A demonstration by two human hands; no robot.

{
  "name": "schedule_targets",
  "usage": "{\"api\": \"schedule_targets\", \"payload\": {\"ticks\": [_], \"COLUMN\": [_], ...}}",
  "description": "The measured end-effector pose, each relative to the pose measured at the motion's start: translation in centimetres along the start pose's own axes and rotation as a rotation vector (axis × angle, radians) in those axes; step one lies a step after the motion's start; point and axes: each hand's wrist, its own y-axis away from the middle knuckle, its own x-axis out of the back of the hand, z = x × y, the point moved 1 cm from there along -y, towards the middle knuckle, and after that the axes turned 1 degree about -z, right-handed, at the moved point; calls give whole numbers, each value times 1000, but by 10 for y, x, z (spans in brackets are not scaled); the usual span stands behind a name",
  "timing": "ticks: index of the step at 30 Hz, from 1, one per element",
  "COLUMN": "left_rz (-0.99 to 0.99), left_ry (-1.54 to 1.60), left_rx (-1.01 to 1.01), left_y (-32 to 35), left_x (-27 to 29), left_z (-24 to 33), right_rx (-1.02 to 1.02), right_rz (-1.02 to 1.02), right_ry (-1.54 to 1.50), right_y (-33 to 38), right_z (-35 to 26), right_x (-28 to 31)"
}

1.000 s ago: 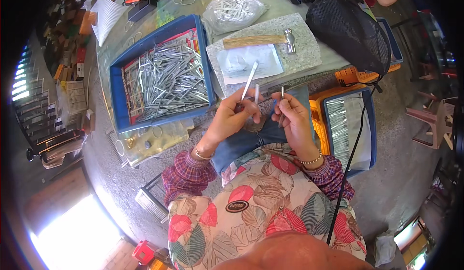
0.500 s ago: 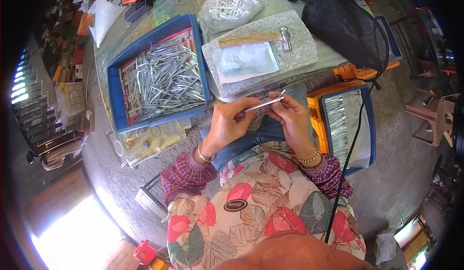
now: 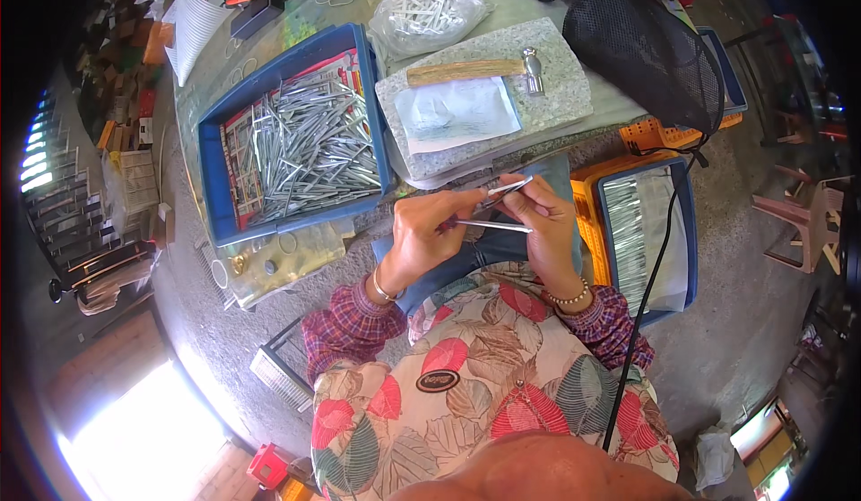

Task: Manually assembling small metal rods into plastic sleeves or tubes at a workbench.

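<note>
Above my lap, my left hand [image 3: 425,234] is closed on a slim silver metal rod [image 3: 495,226], which sticks out to the right beneath the fingers. A second slim rod [image 3: 513,186] lies higher up, pinched in the fingertips of my right hand [image 3: 549,225]. Its left end reaches the left fingertips. Whether the left hand grips that one too, I cannot tell. To the left stands a blue tray [image 3: 208,182] lined with printed paper, heaped with similar silver rods [image 3: 314,147]. The rods' exact kind is too fine to make out.
A ball-peen hammer [image 3: 471,72] and a pale sheet [image 3: 457,117] lie on a granite slab [image 3: 569,88]. Behind is a clear bag of white sticks [image 3: 421,15]. Right stand a black mesh bag [image 3: 641,57], a dangling black cord [image 3: 659,259] and an orange crate [image 3: 587,218] beside a blue tray [image 3: 691,272].
The rods have spread apart: one now points right, lower down, while the other sits at the right fingertips. My left hand has tilted slightly; both hands stay over the lap.
</note>
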Motion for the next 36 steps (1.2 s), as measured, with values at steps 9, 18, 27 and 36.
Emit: {"api": "schedule_targets", "payload": {"ticks": [9, 18, 27, 36], "left_rz": [-11, -114, -154, -83], "left_ry": [-48, 6, -109, -184], "left_rx": [-100, 24, -47, -156], "left_y": [1, 10, 11, 15], "left_x": [-8, -19, -17, -23], "left_z": [6, 4, 11, 2], "right_rx": [-44, -250, -228, -219], "right_rz": [58, 88, 3, 25], "right_ry": [-94, -79, -99, -43], "right_y": [1, -2, -3, -2], "right_z": [-8, -6, -5, -2], "right_x": [-7, 11, 9, 8]}}
